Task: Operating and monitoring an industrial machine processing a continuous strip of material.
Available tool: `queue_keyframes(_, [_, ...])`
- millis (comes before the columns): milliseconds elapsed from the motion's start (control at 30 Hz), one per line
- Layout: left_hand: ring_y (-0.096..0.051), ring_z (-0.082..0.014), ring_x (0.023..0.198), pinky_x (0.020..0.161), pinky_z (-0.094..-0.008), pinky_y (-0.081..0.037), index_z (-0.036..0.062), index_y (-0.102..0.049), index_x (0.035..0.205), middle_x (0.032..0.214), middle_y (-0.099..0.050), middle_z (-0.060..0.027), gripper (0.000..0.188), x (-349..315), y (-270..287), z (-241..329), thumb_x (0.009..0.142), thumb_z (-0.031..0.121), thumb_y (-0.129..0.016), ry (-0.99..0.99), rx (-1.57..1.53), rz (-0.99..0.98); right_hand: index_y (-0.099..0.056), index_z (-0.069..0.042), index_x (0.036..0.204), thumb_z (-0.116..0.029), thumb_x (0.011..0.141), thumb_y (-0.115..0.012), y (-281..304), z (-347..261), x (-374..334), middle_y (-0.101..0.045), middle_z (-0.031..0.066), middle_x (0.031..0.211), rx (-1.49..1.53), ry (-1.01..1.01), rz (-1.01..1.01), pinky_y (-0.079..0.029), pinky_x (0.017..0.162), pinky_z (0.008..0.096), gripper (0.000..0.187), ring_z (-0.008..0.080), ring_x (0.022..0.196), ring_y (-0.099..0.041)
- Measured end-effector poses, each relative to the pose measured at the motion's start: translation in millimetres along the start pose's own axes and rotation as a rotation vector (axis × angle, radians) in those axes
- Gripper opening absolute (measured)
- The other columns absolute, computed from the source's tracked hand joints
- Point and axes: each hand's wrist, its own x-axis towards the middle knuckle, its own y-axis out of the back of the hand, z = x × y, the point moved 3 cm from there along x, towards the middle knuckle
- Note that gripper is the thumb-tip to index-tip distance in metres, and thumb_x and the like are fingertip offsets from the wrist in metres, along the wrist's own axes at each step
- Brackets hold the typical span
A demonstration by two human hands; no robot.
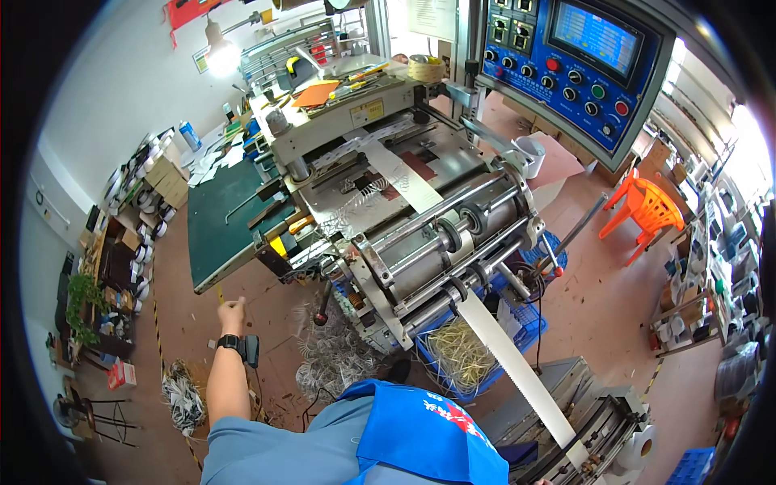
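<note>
My left hand (231,311) hangs over the floor at the near left, its fingers curled closed, and nothing shows in it. A dark watch (232,344) is strapped round that wrist. The nearest thing ahead of it is the green side table (230,222) of a press machine, apart from the hand. Of my right hand, at most a sliver shows at the lower edge, and its fingers are hidden. A pale strip with a toothed edge (509,356) runs from the machine's rollers (440,238) down to a lower unit (598,440) at the right.
Tangled scrap strips (327,360) lie beneath the machine. A blue basket (529,323) holds yellowish strips. A blue control panel (558,77) hangs at the upper right, near an orange chair (643,210). Crowded shelves (695,275) line the right side.
</note>
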Motion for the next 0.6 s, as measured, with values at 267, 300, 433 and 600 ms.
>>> queue_keyframes(267, [-0.055,-0.0053,0.062,0.058,-0.0221,-0.046,0.0013,-0.065,0.093,0.075,-0.064,-0.0003,0.014,-117,-35,226,0.095,0.015,-0.061,-1.069,-0.038,0.112,-0.071,-0.005,0.093,-0.030,0.092,-0.058,8,-12,1,-0.069,0.0151,0.096,0.009,-0.026,-0.022,-0.051,0.080,0.0413,0.029,0.0335,0.090,-0.063])
queue_keyframes(300, [-0.059,-0.0062,0.067,0.063,-0.0225,-0.049,0.0005,-0.065,0.098,0.080,-0.066,-0.0019,0.015,-124,-53,248,0.094,0.014,-0.062,-1.059,0.079,-0.018,-0.071,-0.005,0.093,-0.030,0.092,-0.058,9,-12,1,-0.069,0.0152,0.096,0.012,-0.029,-0.024,-0.051,0.080,0.0415,0.029,0.0335,0.090,-0.063])
queue_keyframes(433, [-0.065,-0.0119,0.081,0.073,-0.0258,-0.053,-0.0009,-0.064,0.112,0.090,-0.069,-0.0075,0.028,-117,-135,307,0.092,0.018,-0.064,-1.187,0.351,-0.392,-0.070,-0.004,0.092,-0.030,0.092,-0.058,11,-14,-1,-0.069,0.0157,0.095,0.048,0.007,0.040,-0.050,0.081,0.0421,0.029,0.0340,0.090,-0.063])
queue_keyframes(600, [-0.065,-0.0155,0.075,0.071,-0.0301,-0.053,0.0003,-0.065,0.112,0.090,-0.070,-0.0079,0.032,-81,-215,333,0.090,0.024,-0.065,-1.011,0.438,-0.629,-0.070,-0.003,0.090,-0.029,0.092,-0.058,17,-20,-7,-0.068,0.0159,0.091,0.066,0.044,0.187,-0.050,0.081,0.0430,0.029,0.0345,0.089,-0.062])
